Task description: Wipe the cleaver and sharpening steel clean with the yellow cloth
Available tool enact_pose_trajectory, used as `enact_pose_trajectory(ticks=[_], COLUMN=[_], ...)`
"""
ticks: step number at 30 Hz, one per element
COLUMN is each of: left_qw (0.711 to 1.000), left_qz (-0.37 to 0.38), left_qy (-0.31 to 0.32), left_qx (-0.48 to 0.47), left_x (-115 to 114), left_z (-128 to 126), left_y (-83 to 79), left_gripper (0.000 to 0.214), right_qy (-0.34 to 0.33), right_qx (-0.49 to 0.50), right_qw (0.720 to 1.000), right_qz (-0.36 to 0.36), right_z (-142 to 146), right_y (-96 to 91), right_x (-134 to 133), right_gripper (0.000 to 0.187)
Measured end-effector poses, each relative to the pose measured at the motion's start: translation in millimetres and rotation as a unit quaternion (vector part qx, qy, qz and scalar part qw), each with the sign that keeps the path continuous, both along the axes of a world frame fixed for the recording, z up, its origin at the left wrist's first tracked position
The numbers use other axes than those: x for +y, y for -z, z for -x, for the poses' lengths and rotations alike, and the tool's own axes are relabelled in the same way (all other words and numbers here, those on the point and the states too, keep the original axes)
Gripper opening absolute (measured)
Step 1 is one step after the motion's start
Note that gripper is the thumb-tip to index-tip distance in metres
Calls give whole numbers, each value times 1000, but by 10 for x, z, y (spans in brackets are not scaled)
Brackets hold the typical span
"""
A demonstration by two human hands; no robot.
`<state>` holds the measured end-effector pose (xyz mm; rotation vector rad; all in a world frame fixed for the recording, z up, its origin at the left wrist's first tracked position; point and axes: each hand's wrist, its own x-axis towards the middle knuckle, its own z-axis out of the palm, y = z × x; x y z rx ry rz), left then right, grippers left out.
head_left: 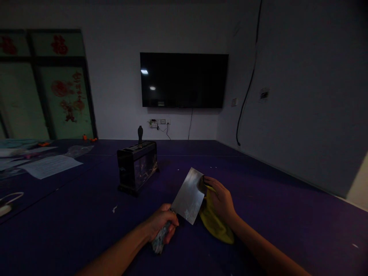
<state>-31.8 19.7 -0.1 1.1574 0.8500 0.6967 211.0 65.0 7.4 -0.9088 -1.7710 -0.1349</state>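
A cleaver (pixel 188 197) with a broad, shiny rectangular blade is held up over the purple table. My left hand (pixel 164 222) is closed around its handle (pixel 161 239), which looks grey and mottled. My right hand (pixel 220 197) grips a yellow cloth (pixel 214 222) at the right side of the blade, with the cloth's darker fold against the metal near the top right edge. The lower part of the cloth hangs down below the right hand. Behind the hands stands a black knife block (pixel 138 165) with clear sides, and one dark handle (pixel 140 135) sticks up from its top.
Paper sheets (pixel 53 166) and a clear plastic bag (pixel 79 150) lie on the table (pixel 94 230) at the left. A white object with a cable (pixel 5 209) sits at the left edge. A television (pixel 184 80) hangs on the far wall. A black cable (pixel 245 99) dangles along the right wall.
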Motion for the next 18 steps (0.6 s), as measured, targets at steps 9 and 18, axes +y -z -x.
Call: enact_pose_trajectory(ticks=[9,18], left_qw=[1000,999], left_qz=[2,-5], left_qy=[-5,-35], left_qx=[-14,-24], left_x=[3,3], left_z=[-13,-35], left_y=[5,-7], left_gripper=[26,26], right_qy=[-10,-74], right_qx=[19,-12], right_qw=[1000,997], right_qz=[1,31], right_z=[24,108], right_y=[-13,-35], right_x=[0,-81], right_gripper=[39,43])
